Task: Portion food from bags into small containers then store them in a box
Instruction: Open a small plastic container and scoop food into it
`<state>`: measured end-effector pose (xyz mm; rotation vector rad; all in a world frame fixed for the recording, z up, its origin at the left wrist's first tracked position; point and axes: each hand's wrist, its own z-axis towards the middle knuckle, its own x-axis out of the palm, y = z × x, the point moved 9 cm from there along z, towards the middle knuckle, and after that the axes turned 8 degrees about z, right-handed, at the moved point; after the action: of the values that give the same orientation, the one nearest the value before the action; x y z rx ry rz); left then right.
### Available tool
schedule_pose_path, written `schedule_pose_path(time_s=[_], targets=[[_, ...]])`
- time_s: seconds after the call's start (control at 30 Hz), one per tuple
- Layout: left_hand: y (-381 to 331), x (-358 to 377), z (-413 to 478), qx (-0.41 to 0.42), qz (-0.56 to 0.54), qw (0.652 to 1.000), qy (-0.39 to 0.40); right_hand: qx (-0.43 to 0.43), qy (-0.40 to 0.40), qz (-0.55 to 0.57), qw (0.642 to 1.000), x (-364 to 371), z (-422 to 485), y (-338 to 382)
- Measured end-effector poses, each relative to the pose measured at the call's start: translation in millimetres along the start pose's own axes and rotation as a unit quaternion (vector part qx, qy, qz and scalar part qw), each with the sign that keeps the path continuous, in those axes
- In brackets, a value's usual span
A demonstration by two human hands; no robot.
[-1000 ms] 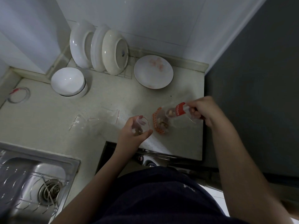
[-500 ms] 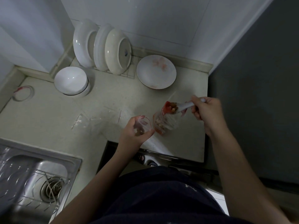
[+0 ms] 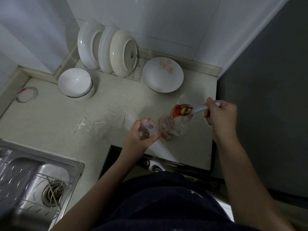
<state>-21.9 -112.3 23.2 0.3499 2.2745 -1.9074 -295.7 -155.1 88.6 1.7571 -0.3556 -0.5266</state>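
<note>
A single wide-angle view from the wearer's head looks steeply down and forward onto a pale kitchen countertop [image 3: 70, 117], its lines bowed toward the frame edges. Taking the countertop as landmark: the tiled wall corner rises beyond its far edge at the top, a steel sink [image 3: 38, 180] lies at its near left, a dark panel [image 3: 266, 114] borders its right side, and the wearer's dark-clothed torso fills the frame below its near edge. Both forearms reach up from the bottom over it, close to the lens. No second view shares the scene
</note>
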Motion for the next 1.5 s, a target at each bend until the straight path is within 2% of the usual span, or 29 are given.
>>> schedule_pose_path(time_s=[0.17,0.3,0.43,0.63,1.0,1.1,1.2,1.27,1.33,1.5], targets=[[0,2,2,-0.004,-0.009,1.000,0.002,0.000,-0.042,0.021,0.999,-9,-2,4],[-3,2,3,0.005,-0.002,1.000,0.003,0.027,-0.033,0.057,0.997,-10,-2,5],[-9,2,3,0.014,-0.005,1.000,0.007,0.038,0.014,0.066,0.997,1,-5,8],[-23,3,3,0.045,0.007,0.999,0.022,0.017,0.131,0.041,0.990,36,-19,13],[-36,2,2,0.097,0.010,0.995,0.026,-0.178,0.204,-0.122,0.955,67,-69,46],[-39,1,2,0.102,-0.003,0.995,0.019,-0.250,0.239,-0.146,0.927,79,-87,61],[-39,-2,3,0.103,-0.022,0.994,0.014,-0.369,0.261,-0.187,0.872,87,-105,77],[-38,-3,3,0.100,-0.028,0.994,0.014,-0.403,0.255,-0.204,0.855,86,-108,81],[-34,-3,4,0.092,-0.026,0.995,0.013,-0.388,0.231,-0.197,0.870,80,-102,84],[-24,-3,6,0.073,-0.025,0.997,0.010,-0.239,0.128,-0.103,0.957,42,-64,75]])
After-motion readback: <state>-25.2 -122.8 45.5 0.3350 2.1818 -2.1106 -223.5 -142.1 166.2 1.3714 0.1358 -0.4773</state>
